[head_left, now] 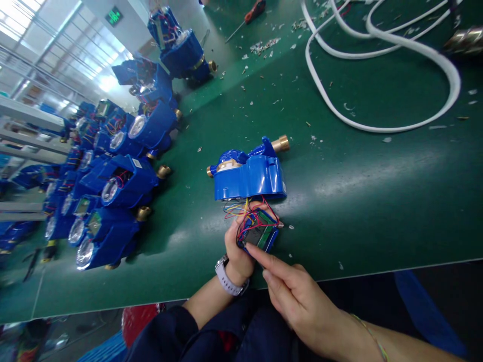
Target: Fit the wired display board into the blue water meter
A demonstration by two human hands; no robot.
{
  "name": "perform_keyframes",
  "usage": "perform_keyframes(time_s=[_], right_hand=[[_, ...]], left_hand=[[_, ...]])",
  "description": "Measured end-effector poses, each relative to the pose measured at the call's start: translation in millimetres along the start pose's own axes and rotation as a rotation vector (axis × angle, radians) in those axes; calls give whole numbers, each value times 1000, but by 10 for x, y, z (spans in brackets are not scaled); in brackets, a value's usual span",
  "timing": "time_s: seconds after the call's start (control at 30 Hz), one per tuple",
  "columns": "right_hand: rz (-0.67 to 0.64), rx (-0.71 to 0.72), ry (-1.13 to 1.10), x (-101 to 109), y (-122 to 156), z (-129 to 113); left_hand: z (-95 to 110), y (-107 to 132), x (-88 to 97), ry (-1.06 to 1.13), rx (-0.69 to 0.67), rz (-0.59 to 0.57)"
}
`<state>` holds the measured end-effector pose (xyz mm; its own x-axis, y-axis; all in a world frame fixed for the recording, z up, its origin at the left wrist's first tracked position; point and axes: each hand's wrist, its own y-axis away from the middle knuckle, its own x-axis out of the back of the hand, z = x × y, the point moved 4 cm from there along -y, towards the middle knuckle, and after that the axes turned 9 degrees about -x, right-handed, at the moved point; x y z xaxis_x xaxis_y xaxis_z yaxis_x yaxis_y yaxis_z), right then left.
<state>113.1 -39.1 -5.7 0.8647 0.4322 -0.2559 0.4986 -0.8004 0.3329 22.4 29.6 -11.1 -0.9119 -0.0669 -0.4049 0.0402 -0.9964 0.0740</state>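
My left hand (237,246), with a watch on its wrist, is closed around a small circuit board (267,231) with a dark display. Thin red, black, yellow and blue wires (236,207) run from the board to a blue water meter (249,178), which lies on its side just beyond it with brass threaded ends. Over the board's near corner, my right hand (296,296) stretches its index finger to the wires, with thumb and other fingers curled in. Whatever it grips is mostly hidden; only a thin dark sliver shows under the finger.
Several blue water meters (116,221) crowd the left of the green table (339,201); more stand at the far left. A white cable (377,128) loops across the far right. A screwdriver (253,14) and scattered scraps (264,46) lie at the back. The table's front edge runs close to my body.
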Motion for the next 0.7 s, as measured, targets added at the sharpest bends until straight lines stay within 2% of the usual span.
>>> perform_keyframes(time_s=[0.13,0.23,0.37,0.5,0.7], right_hand=[[2,-10,-48,-10,7,10],[27,10,6,39,12,-49],[48,91,283,158,17,-163],[59,212,501,214,13,-215],[88,163,371,151,-8,-196]], left_hand=[[-10,0,39,-103,-23,64],[2,-22,32,-139,-55,43],[10,-54,-1,-104,-53,-23],[25,-46,40,-184,-86,40],[19,-23,64,-174,-100,123]])
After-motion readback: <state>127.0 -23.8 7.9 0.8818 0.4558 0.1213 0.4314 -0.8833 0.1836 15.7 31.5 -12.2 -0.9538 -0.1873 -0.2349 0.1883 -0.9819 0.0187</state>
